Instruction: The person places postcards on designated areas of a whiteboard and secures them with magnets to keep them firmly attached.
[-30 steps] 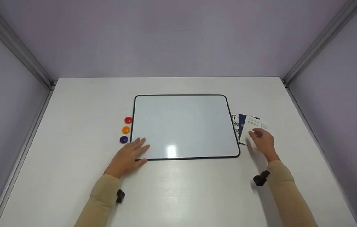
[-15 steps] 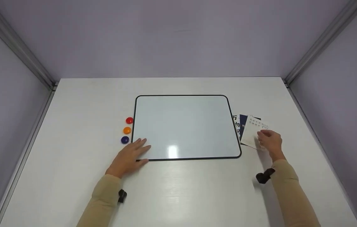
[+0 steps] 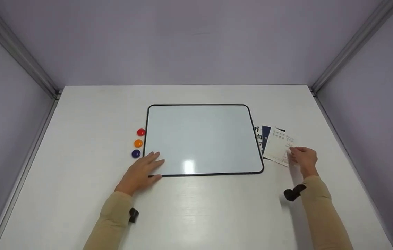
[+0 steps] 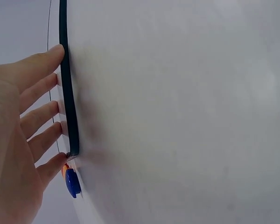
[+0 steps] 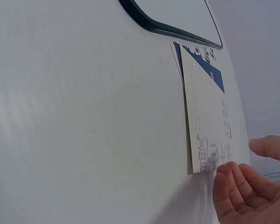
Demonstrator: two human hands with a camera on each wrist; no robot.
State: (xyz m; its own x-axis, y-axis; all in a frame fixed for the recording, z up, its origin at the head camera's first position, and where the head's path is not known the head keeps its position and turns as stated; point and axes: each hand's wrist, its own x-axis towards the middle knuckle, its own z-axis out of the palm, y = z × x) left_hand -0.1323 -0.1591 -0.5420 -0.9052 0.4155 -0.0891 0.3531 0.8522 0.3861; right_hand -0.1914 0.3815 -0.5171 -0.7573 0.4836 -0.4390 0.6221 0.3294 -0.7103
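Observation:
My left hand (image 3: 139, 173) lies with fingers spread over the near left corner of a black-framed whiteboard (image 3: 203, 139). In the left wrist view its fingertips touch the board's dark edge (image 4: 70, 93). To the right of the board, my right hand (image 3: 304, 159) is at the right edge of a cream printed card (image 3: 276, 146). The right wrist view has its thumb apart from the loosely bent fingers, with nothing between them. Beneath the cream card, a dark blue card (image 3: 265, 133) and a white card with black characters (image 3: 258, 135) show partly, fanned out.
Red (image 3: 141, 132), orange (image 3: 138, 143) and blue (image 3: 136, 153) round magnets form a column beside the board's left edge. Everything lies on a white table (image 3: 88, 118) bounded by pale walls (image 3: 196, 45) at the back and sides.
My right hand has moved rightward from above the middle of the cream card to its right edge. The left hand stays on the whiteboard's corner, and the magnets have not moved.

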